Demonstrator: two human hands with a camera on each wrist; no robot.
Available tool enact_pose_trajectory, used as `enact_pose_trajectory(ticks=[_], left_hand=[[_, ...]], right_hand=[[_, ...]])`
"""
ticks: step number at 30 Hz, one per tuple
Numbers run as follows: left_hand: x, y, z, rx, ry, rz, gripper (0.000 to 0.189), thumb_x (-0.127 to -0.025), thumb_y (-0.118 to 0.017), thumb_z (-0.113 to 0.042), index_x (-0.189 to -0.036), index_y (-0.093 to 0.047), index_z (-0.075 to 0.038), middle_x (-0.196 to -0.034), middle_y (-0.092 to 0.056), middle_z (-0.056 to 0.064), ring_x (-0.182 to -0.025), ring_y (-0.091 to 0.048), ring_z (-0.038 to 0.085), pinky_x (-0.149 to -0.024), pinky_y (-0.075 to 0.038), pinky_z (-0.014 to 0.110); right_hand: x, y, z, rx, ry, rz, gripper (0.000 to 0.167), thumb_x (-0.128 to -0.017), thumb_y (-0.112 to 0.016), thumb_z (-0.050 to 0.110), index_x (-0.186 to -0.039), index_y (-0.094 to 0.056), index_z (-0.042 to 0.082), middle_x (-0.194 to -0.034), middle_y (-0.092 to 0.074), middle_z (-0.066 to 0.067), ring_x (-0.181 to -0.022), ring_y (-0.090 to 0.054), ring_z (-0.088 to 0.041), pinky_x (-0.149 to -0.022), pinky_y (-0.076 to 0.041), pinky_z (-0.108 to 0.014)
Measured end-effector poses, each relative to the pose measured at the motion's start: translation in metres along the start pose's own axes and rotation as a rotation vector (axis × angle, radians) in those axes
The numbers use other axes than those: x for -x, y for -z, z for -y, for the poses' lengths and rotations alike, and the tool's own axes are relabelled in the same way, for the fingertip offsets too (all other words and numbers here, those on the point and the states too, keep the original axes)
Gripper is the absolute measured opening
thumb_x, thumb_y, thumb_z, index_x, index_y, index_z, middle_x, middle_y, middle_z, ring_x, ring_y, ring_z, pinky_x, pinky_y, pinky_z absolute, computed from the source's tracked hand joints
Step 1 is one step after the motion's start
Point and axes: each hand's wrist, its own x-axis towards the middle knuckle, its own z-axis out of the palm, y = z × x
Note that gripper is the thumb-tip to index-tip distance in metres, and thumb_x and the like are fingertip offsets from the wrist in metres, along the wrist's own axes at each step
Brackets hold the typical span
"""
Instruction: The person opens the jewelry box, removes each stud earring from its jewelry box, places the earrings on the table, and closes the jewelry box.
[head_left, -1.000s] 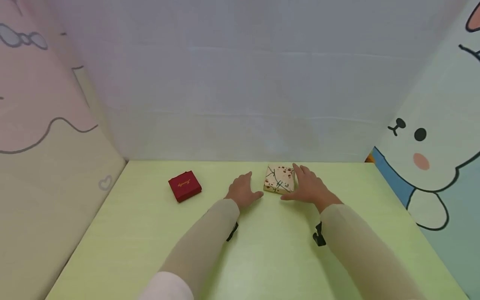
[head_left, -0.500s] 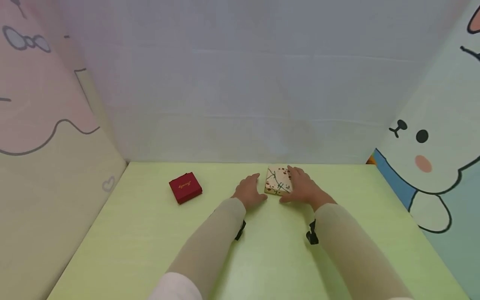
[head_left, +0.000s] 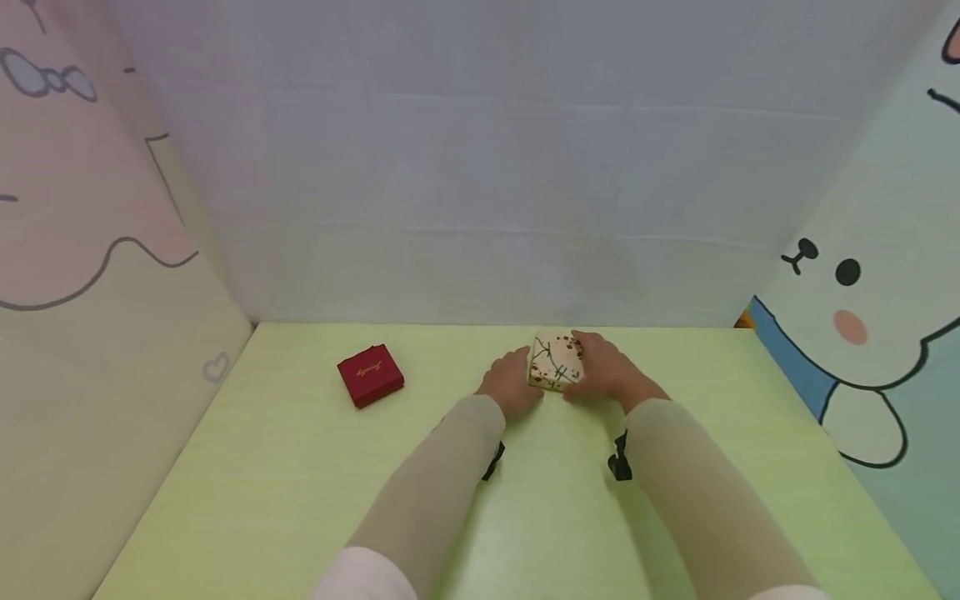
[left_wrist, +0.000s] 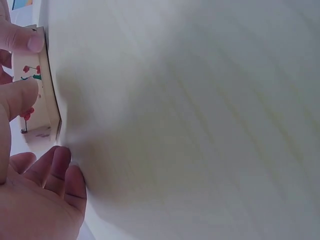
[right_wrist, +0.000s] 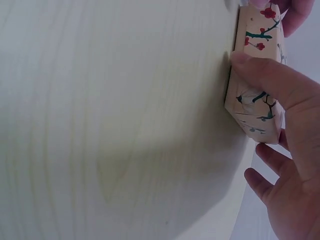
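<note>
Head view shows a long beige left sleeve (head_left: 431, 479) and a long beige right sleeve (head_left: 701, 492) nearest, both stretched forward over a smooth, pale yellow-green table (head_left: 247, 508). Beneath the cuffs sit a small black left wrist mount (head_left: 492, 462) and a small black right wrist mount (head_left: 620, 467). Farther out, the left hand (head_left: 513, 385) and right hand (head_left: 611, 372) face each other from either side of a squarish cream box (head_left: 552, 360) painted with red blossoms and green branches. Each hand's grip is closed on that box: both wrist views show a thumb across its front side, with fingers bent around its end and far side. It lies flat near the table's back edge, right of centre. Well apart to the left rests a flat, square, dark red box (head_left: 371, 375), turned at an angle, gold lettering on top. Behind everything rises a pale grey wall covering (head_left: 480, 183) with faint horizontal creases.
</note>
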Motion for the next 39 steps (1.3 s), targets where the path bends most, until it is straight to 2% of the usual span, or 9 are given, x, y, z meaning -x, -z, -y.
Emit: enact_pose_trajectory(ticks=[4, 11, 16, 20, 24, 27, 30, 32, 39], left_hand=[[0.001, -0.001, -0.002, 0.023, -0.006, 0.004, 0.075, -0.091, -0.079, -0.024, -0.156, -0.043, -0.014, -0.146, -0.056, 0.007, -0.135, -0.051, 0.030, -0.111, -0.042, 0.048], [-0.001, -0.001, 0.007, 0.124, 0.007, 0.016, 0.079, -0.093, -0.073, -0.023, -0.161, -0.033, -0.014, -0.153, -0.049, 0.007, -0.141, -0.045, 0.029, -0.114, -0.039, 0.046], [0.001, 0.009, 0.010, 0.218, -0.045, 0.041, 0.083, -0.091, -0.074, -0.017, -0.161, -0.030, -0.009, -0.152, -0.048, 0.011, -0.139, -0.047, 0.028, -0.113, -0.040, 0.045], [0.013, 0.023, 0.005, 0.301, -0.081, 0.053, 0.083, -0.088, -0.075, -0.010, -0.159, -0.031, -0.006, -0.148, -0.049, 0.012, -0.133, -0.051, 0.027, -0.111, -0.042, 0.044], [0.027, 0.034, 0.002, 0.378, -0.083, 0.060, 0.084, -0.090, -0.074, -0.008, -0.161, -0.028, -0.007, -0.148, -0.048, 0.013, -0.129, -0.053, 0.024, -0.108, -0.044, 0.041], [0.035, 0.036, 0.005, 0.418, -0.098, 0.061, 0.085, -0.091, -0.073, -0.008, -0.162, -0.027, -0.009, -0.149, -0.046, 0.012, -0.122, -0.056, 0.021, -0.101, -0.049, 0.038], [0.043, 0.038, 0.011, 0.439, -0.110, 0.051, 0.086, -0.091, -0.072, -0.008, -0.162, -0.025, -0.010, -0.151, -0.043, 0.012, -0.112, -0.059, 0.020, -0.091, -0.052, 0.036], [0.049, 0.039, 0.015, 0.440, -0.111, 0.038, 0.088, -0.090, -0.072, -0.007, -0.163, -0.024, -0.011, -0.153, -0.041, 0.011, -0.109, -0.058, 0.020, -0.090, -0.052, 0.036], [0.070, 0.042, 0.025, 0.432, -0.090, -0.014, 0.093, -0.088, -0.074, -0.010, -0.164, -0.021, -0.016, -0.160, -0.033, 0.009, -0.131, -0.047, 0.022, -0.103, -0.046, 0.041]], right_hand=[[-0.001, -0.003, -0.001, -0.018, 0.006, -0.012, 0.117, -0.072, -0.096, 0.033, -0.159, -0.026, -0.003, -0.157, -0.036, -0.026, -0.141, -0.040, -0.042, -0.116, -0.033, -0.056], [0.001, -0.005, 0.001, -0.036, 0.045, -0.026, 0.120, -0.070, -0.096, 0.038, -0.160, -0.026, 0.000, -0.158, -0.035, -0.023, -0.144, -0.038, -0.040, -0.117, -0.033, -0.056], [0.006, -0.001, 0.009, -0.039, 0.075, -0.041, 0.118, -0.072, -0.094, 0.040, -0.161, -0.026, 0.003, -0.160, -0.034, -0.021, -0.145, -0.036, -0.039, -0.117, -0.032, -0.055], [0.014, 0.003, 0.014, -0.055, 0.100, -0.062, 0.115, -0.073, -0.094, 0.039, -0.161, -0.027, 0.006, -0.160, -0.034, -0.020, -0.145, -0.035, -0.039, -0.117, -0.032, -0.055], [0.021, 0.004, 0.020, -0.080, 0.137, -0.089, 0.106, -0.073, -0.094, 0.038, -0.158, -0.037, 0.008, -0.156, -0.039, -0.018, -0.142, -0.038, -0.039, -0.114, -0.035, -0.057], [0.026, 0.001, 0.025, -0.084, 0.171, -0.109, 0.099, -0.073, -0.094, 0.038, -0.154, -0.044, 0.009, -0.152, -0.042, -0.017, -0.139, -0.041, -0.038, -0.112, -0.038, -0.058], [0.029, -0.003, 0.030, -0.104, 0.200, -0.120, 0.097, -0.074, -0.094, 0.038, -0.153, -0.046, 0.011, -0.151, -0.042, -0.014, -0.139, -0.041, -0.037, -0.111, -0.039, -0.058], [0.031, -0.006, 0.033, -0.120, 0.213, -0.128, 0.096, -0.075, -0.093, 0.039, -0.154, -0.046, 0.013, -0.152, -0.041, -0.013, -0.139, -0.040, -0.036, -0.110, -0.040, -0.058], [0.038, -0.019, 0.045, -0.160, 0.238, -0.160, 0.095, -0.075, -0.093, 0.043, -0.154, -0.046, 0.017, -0.155, -0.039, -0.011, -0.142, -0.037, -0.036, -0.109, -0.040, -0.060]])
